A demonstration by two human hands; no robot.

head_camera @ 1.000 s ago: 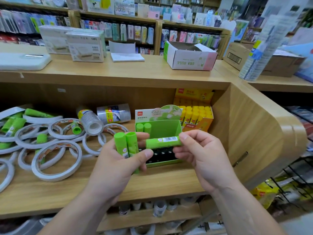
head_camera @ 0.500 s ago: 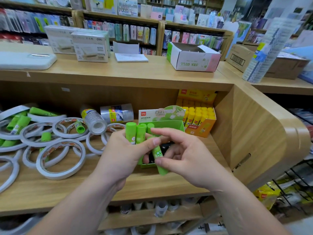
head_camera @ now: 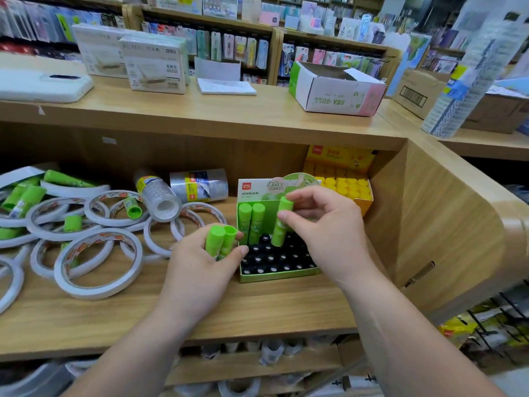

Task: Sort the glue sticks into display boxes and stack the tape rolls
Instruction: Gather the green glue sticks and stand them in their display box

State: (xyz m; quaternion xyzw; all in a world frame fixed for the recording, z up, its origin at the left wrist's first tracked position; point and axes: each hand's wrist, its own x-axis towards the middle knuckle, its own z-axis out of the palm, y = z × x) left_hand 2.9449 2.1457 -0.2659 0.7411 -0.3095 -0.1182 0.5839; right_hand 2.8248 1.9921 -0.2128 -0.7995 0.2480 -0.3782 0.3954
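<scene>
A: We start with the wooden shelf (head_camera: 200,310), and on the counter above it the white carton (head_camera: 335,90) printed "SEA GULL", upside down to us. Two white boxes (head_camera: 156,65) there carry "deli".

B: On the shelf we count two display boxes. The yellow display box (head_camera: 340,164) at the back right is packed with yellow-capped sticks, too many for us to count. The green display box (head_camera: 279,275) just in front shows a red "deli" badge on its header; the rest of the lettering we cannot read.

A: Left of that lies a pile of white tape rolls (head_camera: 97,263), overlapping, with about six loose green sticks among them, plus two wrapped clear packs (head_camera: 199,184).

B: Inside the green box two glue sticks (head_camera: 252,217) stand upright at the back left. Our right hand (head_camera: 326,236) pinches a third glue stick (head_camera: 282,222), its foot down among the black slots. Our left hand (head_camera: 200,270) grips two more sticks (head_camera: 220,240) just beside the box.
</scene>
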